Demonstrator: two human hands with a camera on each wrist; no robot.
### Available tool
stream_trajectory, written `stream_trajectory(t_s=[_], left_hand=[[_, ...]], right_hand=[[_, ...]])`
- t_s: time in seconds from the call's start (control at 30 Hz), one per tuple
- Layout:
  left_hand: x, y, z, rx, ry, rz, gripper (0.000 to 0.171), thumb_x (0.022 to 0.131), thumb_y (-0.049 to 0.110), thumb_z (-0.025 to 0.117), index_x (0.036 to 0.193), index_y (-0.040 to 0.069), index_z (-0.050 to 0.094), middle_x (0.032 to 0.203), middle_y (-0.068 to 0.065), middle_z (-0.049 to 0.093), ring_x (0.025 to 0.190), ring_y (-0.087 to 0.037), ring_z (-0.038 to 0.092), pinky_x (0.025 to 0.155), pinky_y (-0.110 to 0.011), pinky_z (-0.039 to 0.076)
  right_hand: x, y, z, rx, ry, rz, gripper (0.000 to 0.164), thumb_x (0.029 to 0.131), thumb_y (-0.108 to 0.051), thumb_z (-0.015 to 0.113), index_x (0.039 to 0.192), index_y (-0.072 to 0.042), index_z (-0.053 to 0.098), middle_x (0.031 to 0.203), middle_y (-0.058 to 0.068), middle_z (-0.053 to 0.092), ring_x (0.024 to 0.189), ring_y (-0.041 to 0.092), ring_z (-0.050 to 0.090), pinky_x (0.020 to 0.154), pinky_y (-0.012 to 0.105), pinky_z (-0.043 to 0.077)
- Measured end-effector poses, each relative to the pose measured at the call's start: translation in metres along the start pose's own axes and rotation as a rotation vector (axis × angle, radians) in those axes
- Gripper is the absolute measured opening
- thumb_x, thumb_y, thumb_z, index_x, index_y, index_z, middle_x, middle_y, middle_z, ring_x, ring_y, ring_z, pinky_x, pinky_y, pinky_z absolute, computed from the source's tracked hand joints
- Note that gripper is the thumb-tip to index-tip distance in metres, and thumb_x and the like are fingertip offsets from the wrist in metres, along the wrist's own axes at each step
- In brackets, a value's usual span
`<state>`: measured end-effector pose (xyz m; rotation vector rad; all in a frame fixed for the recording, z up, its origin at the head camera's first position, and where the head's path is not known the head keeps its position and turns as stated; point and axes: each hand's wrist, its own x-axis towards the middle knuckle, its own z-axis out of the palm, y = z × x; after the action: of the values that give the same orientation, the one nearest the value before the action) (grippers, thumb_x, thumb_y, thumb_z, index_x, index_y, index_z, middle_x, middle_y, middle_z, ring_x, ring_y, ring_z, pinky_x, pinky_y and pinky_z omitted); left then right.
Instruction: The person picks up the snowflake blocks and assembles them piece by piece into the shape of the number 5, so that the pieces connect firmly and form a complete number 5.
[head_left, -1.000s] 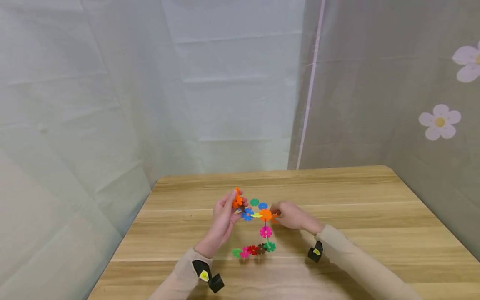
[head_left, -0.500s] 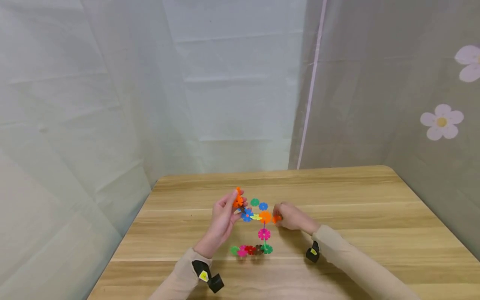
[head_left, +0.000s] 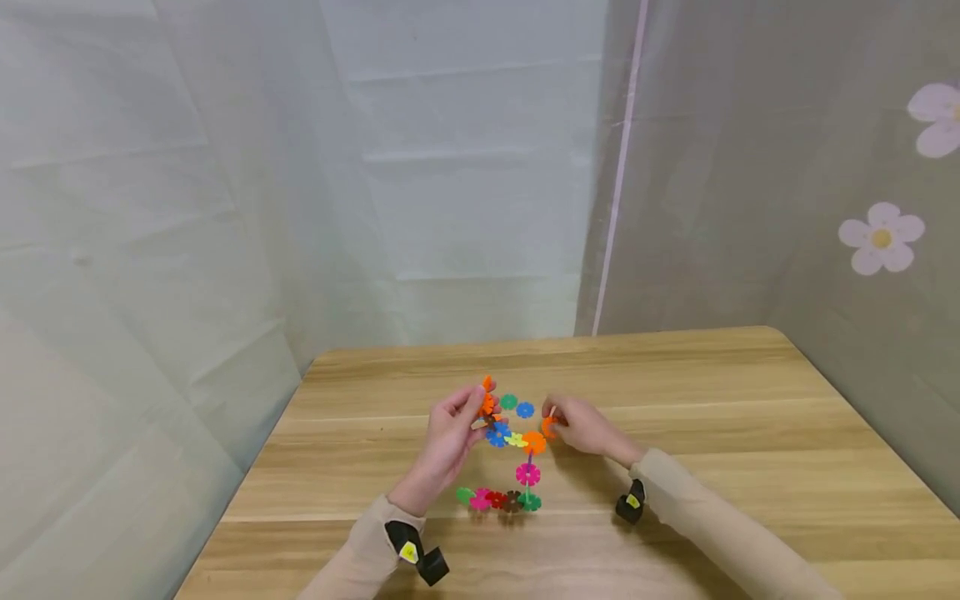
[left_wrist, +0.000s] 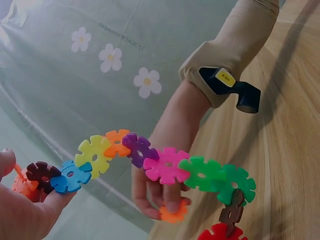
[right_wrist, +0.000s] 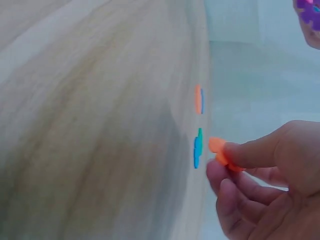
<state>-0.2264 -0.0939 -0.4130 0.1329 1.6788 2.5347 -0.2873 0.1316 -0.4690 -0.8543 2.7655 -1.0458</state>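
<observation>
My left hand [head_left: 452,433] pinches the orange end of a linked chain of interlocking snowflake discs [head_left: 528,474]. In the left wrist view the chain runs from that end through brown, a blue disc [left_wrist: 71,176], yellow, orange, purple, a pink disc [left_wrist: 166,165] and greens to brown and red. Its far end, with a light green disc [head_left: 465,496], hangs toward the front of the table. My right hand [head_left: 587,427] pinches a single orange snowflake disc [right_wrist: 220,146] between thumb and fingers, apart from the chain.
A loose green disc [head_left: 508,402] and a loose blue disc [head_left: 525,410] lie on the wooden table [head_left: 712,375] beyond the chain. The right wrist view also shows an orange disc [right_wrist: 198,100] lying there with blue beside it. Pale curtains [head_left: 480,208] hang behind the table.
My left hand has shifted slightly right with the chain, whose low end has swung a little left. The right hand keeps its orange disc, now slightly farther back and clear of the chain.
</observation>
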Motion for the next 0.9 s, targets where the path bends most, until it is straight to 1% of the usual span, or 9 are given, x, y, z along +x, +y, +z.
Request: stream_trajectory(t_s=[0.13, 0.2, 0.27, 0.37, 0.5, 0.6, 0.67, 0.8, 0.9], left_hand=[[0.000, 0.001, 0.000, 0.009, -0.016, -0.001, 0.035, 0.098, 0.024, 0.056, 0.121, -0.002, 0.061, 0.090, -0.001, 0.069, 0.083, -0.012, 0.065, 0.066, -0.019, 0.057], [-0.001, 0.002, -0.001, 0.010, -0.023, -0.006, 0.031, 0.098, 0.023, 0.057, 0.117, 0.000, 0.063, 0.090, 0.001, 0.070, 0.084, -0.012, 0.065, 0.066, -0.019, 0.057], [-0.002, 0.002, -0.001, 0.005, -0.026, -0.012, 0.029, 0.098, 0.022, 0.056, 0.116, 0.001, 0.063, 0.089, 0.001, 0.070, 0.083, -0.012, 0.065, 0.066, -0.019, 0.057], [-0.002, 0.003, -0.001, 0.004, -0.029, -0.020, 0.030, 0.098, 0.019, 0.056, 0.119, -0.002, 0.061, 0.087, 0.001, 0.071, 0.082, -0.011, 0.066, 0.067, -0.020, 0.057], [-0.002, 0.002, -0.002, 0.010, -0.037, -0.025, 0.033, 0.098, 0.019, 0.056, 0.121, -0.004, 0.059, 0.085, 0.001, 0.070, 0.081, -0.011, 0.066, 0.069, -0.022, 0.058], [-0.002, 0.001, -0.002, 0.021, -0.036, -0.025, 0.028, 0.098, 0.021, 0.057, 0.115, 0.000, 0.062, 0.085, 0.001, 0.070, 0.080, -0.012, 0.066, 0.068, -0.022, 0.058], [-0.003, 0.001, -0.002, 0.018, -0.033, -0.022, 0.022, 0.098, 0.020, 0.057, 0.110, 0.003, 0.064, 0.084, 0.000, 0.069, 0.080, -0.012, 0.066, 0.066, -0.020, 0.058], [-0.003, 0.000, -0.004, 0.019, -0.059, -0.001, 0.018, 0.098, 0.021, 0.058, 0.106, 0.008, 0.066, 0.084, 0.002, 0.069, 0.081, -0.011, 0.066, 0.066, -0.019, 0.057], [-0.003, 0.000, -0.007, 0.011, -0.108, 0.025, 0.021, 0.098, 0.021, 0.056, 0.109, 0.007, 0.066, 0.085, 0.003, 0.069, 0.082, -0.010, 0.066, 0.069, -0.020, 0.058]], right_hand=[[0.001, -0.003, -0.005, 0.026, 0.064, -0.039, 0.012, 0.089, 0.003, 0.060, 0.100, -0.002, 0.061, 0.080, 0.003, 0.064, 0.069, 0.009, 0.054, 0.060, 0.020, 0.048], [0.001, -0.006, -0.006, 0.029, 0.093, -0.048, 0.013, 0.089, 0.001, 0.061, 0.102, -0.002, 0.062, 0.081, 0.003, 0.065, 0.069, 0.008, 0.055, 0.060, 0.019, 0.049], [0.001, -0.008, -0.007, 0.043, 0.109, -0.049, 0.013, 0.090, -0.001, 0.060, 0.104, -0.002, 0.062, 0.082, 0.003, 0.066, 0.068, 0.008, 0.057, 0.059, 0.019, 0.050], [0.000, -0.011, -0.008, 0.084, 0.130, -0.037, 0.013, 0.092, -0.002, 0.058, 0.105, -0.004, 0.061, 0.084, 0.005, 0.066, 0.066, 0.013, 0.060, 0.056, 0.021, 0.051], [-0.002, -0.015, -0.010, 0.146, 0.164, -0.049, 0.015, 0.094, -0.001, 0.056, 0.108, -0.002, 0.060, 0.084, 0.007, 0.065, 0.065, 0.026, 0.063, 0.053, 0.022, 0.051], [-0.003, -0.017, -0.011, 0.154, 0.184, -0.068, 0.016, 0.095, -0.002, 0.055, 0.111, -0.001, 0.060, 0.085, 0.008, 0.066, 0.067, 0.032, 0.064, 0.052, 0.022, 0.051], [-0.003, -0.018, -0.011, 0.153, 0.193, -0.077, 0.017, 0.095, -0.003, 0.056, 0.111, -0.003, 0.059, 0.086, 0.008, 0.066, 0.068, 0.034, 0.064, 0.052, 0.022, 0.051], [-0.002, -0.022, -0.011, 0.144, 0.212, -0.088, 0.017, 0.095, -0.004, 0.056, 0.111, -0.006, 0.060, 0.087, 0.006, 0.067, 0.068, 0.032, 0.064, 0.051, 0.023, 0.051], [-0.002, -0.025, -0.011, 0.132, 0.223, -0.090, 0.017, 0.096, -0.005, 0.056, 0.111, -0.007, 0.060, 0.086, 0.004, 0.067, 0.065, 0.022, 0.062, 0.052, 0.023, 0.051]])
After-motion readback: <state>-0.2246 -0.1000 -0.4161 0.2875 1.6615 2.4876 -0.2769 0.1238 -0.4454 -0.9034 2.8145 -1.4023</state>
